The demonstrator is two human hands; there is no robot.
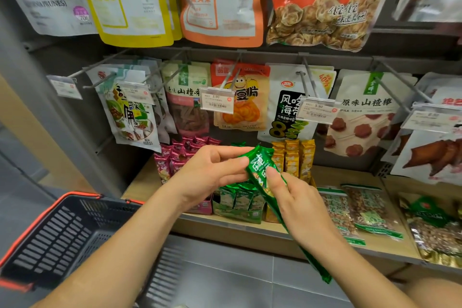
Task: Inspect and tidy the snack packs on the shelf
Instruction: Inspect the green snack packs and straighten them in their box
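Observation:
A long green snack pack is held in front of the shelf, tilted from upper left down to lower right. My left hand pinches its upper end with thumb and fingers. My right hand grips its middle from below, thumb on the front. Directly behind it on the wooden shelf stands an open green display box with several matching green packs. A pink box of packs stands to its left and yellow packs to its right.
A black shopping basket with an orange rim hangs on my left forearm at lower left. Bags of nuts lie flat on the shelf at right. Above, snack bags hang on metal pegs with price tags. Grey floor tiles lie below.

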